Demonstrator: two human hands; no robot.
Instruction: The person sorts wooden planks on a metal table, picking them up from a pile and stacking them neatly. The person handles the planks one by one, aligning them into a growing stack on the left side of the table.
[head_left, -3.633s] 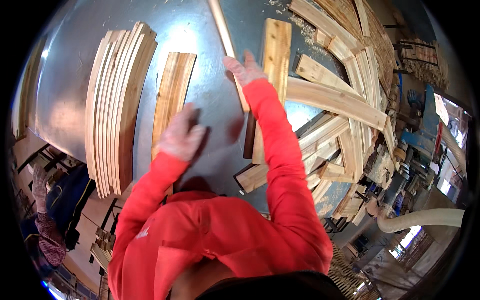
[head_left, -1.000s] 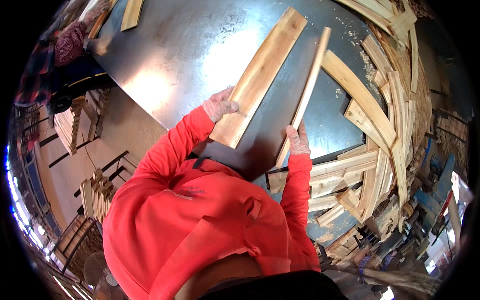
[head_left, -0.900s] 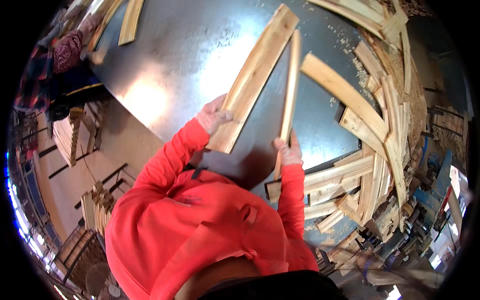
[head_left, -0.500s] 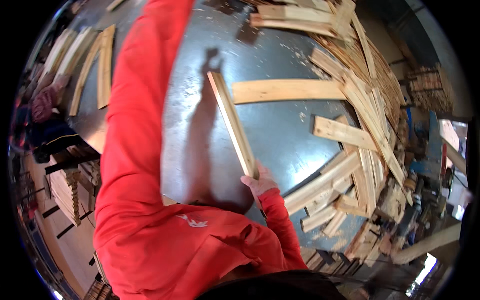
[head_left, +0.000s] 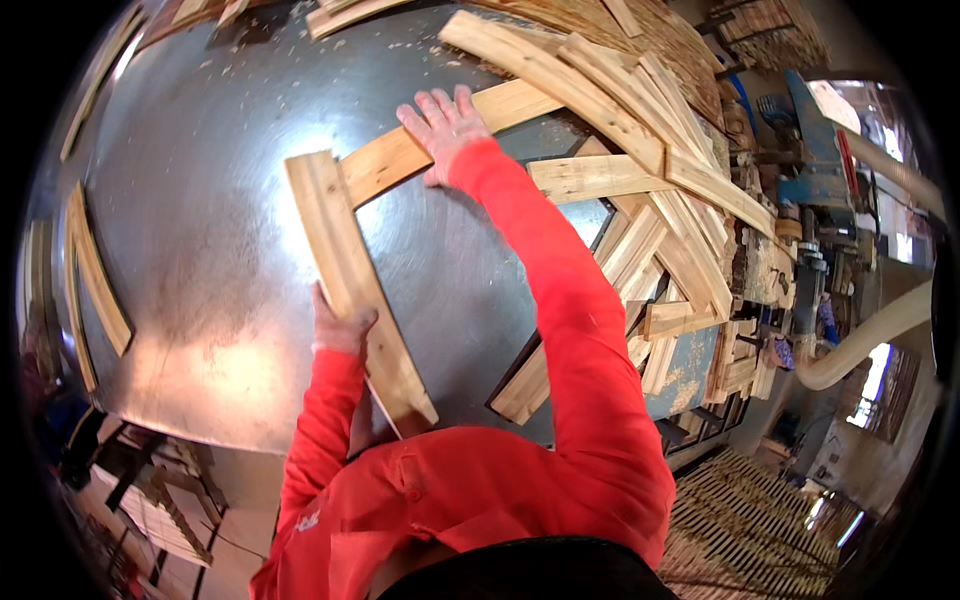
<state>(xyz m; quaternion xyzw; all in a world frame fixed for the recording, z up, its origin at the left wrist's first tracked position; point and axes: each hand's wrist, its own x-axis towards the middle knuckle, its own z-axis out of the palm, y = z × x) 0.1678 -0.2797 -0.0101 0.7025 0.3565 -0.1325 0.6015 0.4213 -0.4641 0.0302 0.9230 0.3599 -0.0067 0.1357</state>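
Head cam looking down, and we've got a big shiny metal worktop [head_left: 200, 250] as our landmark. Going left to right: at its far left edge lie a couple of thin curved wood strips [head_left: 95, 290], well apart from everything else. Near the worktop's middle our left hand [head_left: 338, 325] is on a curved wooden slat [head_left: 355, 285], fingers curled over its left edge about halfway along; the near end reaches almost to our chest. Right of that, our right hand [head_left: 445, 125] is spread flat, palm down, on a second slat [head_left: 400, 160] that runs off toward the heap. We'd say that hand is pressing, not gripping, fingers fully splayed. On the worktop's right side sits a jumbled pile of similar slats [head_left: 640, 170], spilling toward the edge.

As for handling: these slats look like stiff, light, rough-sawn wood, not fragile but likely splintery. On polished metal they'd probably slide easily. We'd grab one mid-length across its width so it balances, since holding an end would let the long piece swing.
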